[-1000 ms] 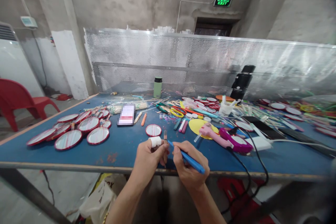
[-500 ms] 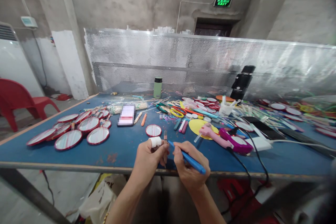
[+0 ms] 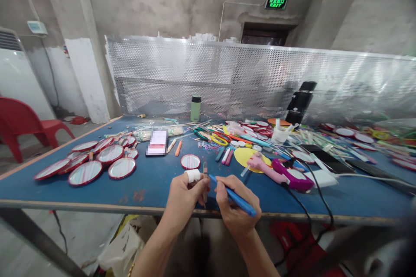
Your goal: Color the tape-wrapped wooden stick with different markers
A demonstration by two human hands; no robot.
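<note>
My left hand point(image 3: 185, 194), with a white wrap point(image 3: 193, 175) around one finger, pinches a slim wooden craft stick point(image 3: 205, 169) upright above the table's front edge. In my right hand point(image 3: 238, 203) is a blue pen point(image 3: 239, 201), gripped as for writing. Its tip points left and lies very close to the stick; whether they touch I cannot tell. Just beyond my left hand a round white disc with a red rim point(image 3: 190, 162) lies flat on the blue table point(image 3: 156, 190).
Several red-rimmed discs point(image 3: 85, 173) are piled at left. A phone point(image 3: 157, 143) and a green bottle point(image 3: 195, 109) stand behind. To the right are marker pens point(image 3: 224, 156), a yellow disc point(image 3: 242, 159), a pink-purple glue gun point(image 3: 289, 175) with trailing cables, and scissors point(image 3: 219, 139).
Both hands keep nearly the same pose, the stick and pen still in them. The whole view has shifted very slightly.
</note>
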